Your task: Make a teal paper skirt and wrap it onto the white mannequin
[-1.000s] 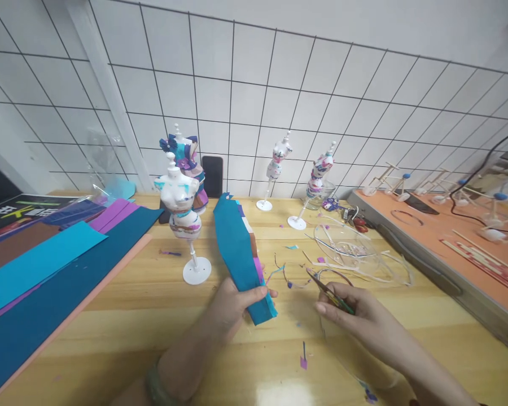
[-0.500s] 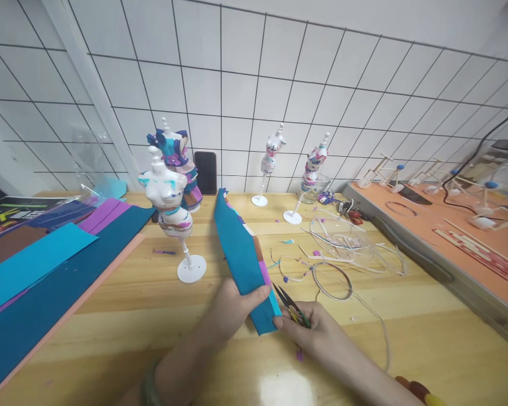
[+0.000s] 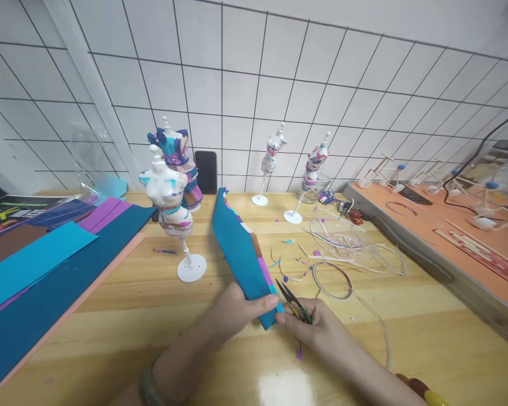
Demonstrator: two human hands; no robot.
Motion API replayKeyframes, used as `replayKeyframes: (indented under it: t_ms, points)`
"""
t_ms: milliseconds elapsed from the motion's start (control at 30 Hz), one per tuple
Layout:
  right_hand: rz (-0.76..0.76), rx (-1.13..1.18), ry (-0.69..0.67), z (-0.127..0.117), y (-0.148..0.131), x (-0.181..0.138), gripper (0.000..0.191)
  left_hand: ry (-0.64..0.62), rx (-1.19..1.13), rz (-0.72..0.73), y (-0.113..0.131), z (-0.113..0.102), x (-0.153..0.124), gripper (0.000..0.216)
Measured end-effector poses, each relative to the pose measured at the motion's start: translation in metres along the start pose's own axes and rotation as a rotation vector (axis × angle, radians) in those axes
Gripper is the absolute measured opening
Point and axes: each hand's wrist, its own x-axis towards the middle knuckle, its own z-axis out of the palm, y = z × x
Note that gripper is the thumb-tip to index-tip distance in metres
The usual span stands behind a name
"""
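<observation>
Left hand [image 3: 246,309] pinches near end of blue paper [image 3: 239,245], thumb on top. Paper's over the table [image 3: 220,366], mid-view, right of the front mannequin [image 3: 166,194]. Right hand [image 3: 313,322] grips scissors [image 3: 295,304], blades slightly apart, just beside paper's striped edge; thumb tip at its near corner.
</observation>
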Motion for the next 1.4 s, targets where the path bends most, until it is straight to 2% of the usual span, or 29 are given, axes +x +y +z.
replayKeyframes:
  t_ms: [67, 233, 333, 433, 600, 700, 800, 900, 1133, 1400]
  points:
    - [-0.012, 0.021, -0.023, 0.0, -0.002, 0.0, 0.039, -0.043, 0.067, -0.031, 0.001, 0.001, -0.002, 0.022]
    - [0.045, 0.033, -0.064, -0.004, -0.005, -0.003, 0.034, 0.089, 0.116, -0.064, 0.002, 0.001, -0.002, 0.018]
    - [0.043, -0.015, -0.152, -0.014, -0.009, -0.006, 0.035, 0.052, 0.108, -0.078, 0.003, -0.001, -0.001, 0.018]
    - [0.009, -0.126, -0.22, -0.028, -0.016, -0.012, 0.037, -0.01, 0.104, -0.078, 0.006, -0.002, -0.001, 0.018]
    - [0.109, -0.454, -0.165, -0.047, -0.023, -0.021, 0.047, -0.041, 0.13, -0.099, 0.01, -0.004, -0.003, 0.021]
    - [0.127, -0.539, -0.25, -0.05, -0.025, -0.021, 0.052, -0.057, 0.169, -0.123, 0.011, -0.003, -0.003, 0.021]
    - [0.087, -0.525, -0.336, -0.049, -0.025, -0.019, 0.052, -0.094, 0.192, -0.131, 0.01, -0.002, -0.002, 0.021]
    - [0.056, -0.498, -0.368, -0.047, -0.024, -0.018, 0.051, -0.13, 0.2, -0.125, 0.009, -0.002, -0.002, 0.022]
    - [0.043, -0.482, -0.362, -0.041, -0.021, -0.016, 0.049, -0.12, 0.267, -0.103, 0.008, -0.003, -0.004, 0.021]
    - [-0.011, -0.42, -0.356, -0.036, -0.023, -0.016, 0.047, -0.159, 0.183, -0.087, 0.009, -0.004, -0.005, 0.024]
